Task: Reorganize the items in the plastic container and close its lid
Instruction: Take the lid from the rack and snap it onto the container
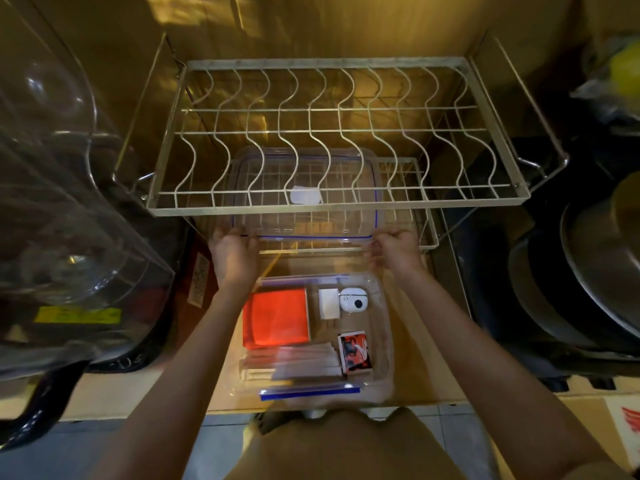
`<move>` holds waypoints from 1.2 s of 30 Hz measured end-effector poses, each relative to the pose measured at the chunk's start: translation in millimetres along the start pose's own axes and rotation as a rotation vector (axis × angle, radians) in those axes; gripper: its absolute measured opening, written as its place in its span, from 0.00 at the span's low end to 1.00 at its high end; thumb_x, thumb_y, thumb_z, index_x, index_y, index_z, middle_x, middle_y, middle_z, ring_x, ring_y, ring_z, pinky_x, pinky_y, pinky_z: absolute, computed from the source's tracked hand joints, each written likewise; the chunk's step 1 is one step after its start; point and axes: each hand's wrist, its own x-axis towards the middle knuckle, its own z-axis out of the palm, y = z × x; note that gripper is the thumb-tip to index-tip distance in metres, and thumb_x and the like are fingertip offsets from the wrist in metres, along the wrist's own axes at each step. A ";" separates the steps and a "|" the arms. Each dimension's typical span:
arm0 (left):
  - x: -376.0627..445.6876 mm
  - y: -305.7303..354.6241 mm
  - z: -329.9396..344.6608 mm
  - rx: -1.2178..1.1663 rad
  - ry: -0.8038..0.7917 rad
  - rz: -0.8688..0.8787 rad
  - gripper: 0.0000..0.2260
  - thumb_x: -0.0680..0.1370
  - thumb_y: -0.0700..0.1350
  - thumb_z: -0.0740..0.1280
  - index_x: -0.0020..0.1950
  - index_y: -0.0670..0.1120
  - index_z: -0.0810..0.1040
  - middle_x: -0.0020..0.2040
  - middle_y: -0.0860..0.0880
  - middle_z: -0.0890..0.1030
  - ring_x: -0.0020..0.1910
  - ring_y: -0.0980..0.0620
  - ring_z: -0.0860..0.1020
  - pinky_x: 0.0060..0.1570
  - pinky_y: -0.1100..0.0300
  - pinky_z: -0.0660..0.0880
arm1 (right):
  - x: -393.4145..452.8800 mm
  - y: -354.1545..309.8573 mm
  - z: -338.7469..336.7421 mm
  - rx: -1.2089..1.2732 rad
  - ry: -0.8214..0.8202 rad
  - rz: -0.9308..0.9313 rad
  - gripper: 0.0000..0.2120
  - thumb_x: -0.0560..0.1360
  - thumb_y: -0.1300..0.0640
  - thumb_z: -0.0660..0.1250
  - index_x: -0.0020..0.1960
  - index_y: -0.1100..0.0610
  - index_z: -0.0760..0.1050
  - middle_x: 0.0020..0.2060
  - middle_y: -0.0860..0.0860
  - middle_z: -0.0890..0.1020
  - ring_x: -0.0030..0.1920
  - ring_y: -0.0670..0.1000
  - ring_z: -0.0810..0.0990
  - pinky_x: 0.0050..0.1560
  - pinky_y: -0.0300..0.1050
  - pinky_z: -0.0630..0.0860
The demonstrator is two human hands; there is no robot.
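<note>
Fingers (pixel 242 233) of both hands grip lid (pixel 308 202) corners.

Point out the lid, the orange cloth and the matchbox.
lid (pixel 304 216): head view, clear middle panel seen through the rack wires.
orange cloth (pixel 277 317): head view, centre of its folded top face.
matchbox (pixel 355 353): head view, middle of its printed red and black face.

The lid (pixel 306 199) sits on the rack shelf (pixel 424 237) behind my container (pixel 382 327), under the dish rack (pixel 339 202).
</note>
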 end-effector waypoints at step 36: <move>-118.1 -67.4 -65.2 -1.288 -0.607 -0.575 0.21 0.65 0.57 0.71 0.51 0.44 0.77 0.47 0.41 0.82 0.48 0.45 0.79 0.46 0.51 0.77 | -123.5 55.0 -66.8 -0.079 -0.117 -0.501 0.15 0.72 0.75 0.63 0.46 0.56 0.78 0.50 0.53 0.81 0.49 0.45 0.81 0.49 0.36 0.79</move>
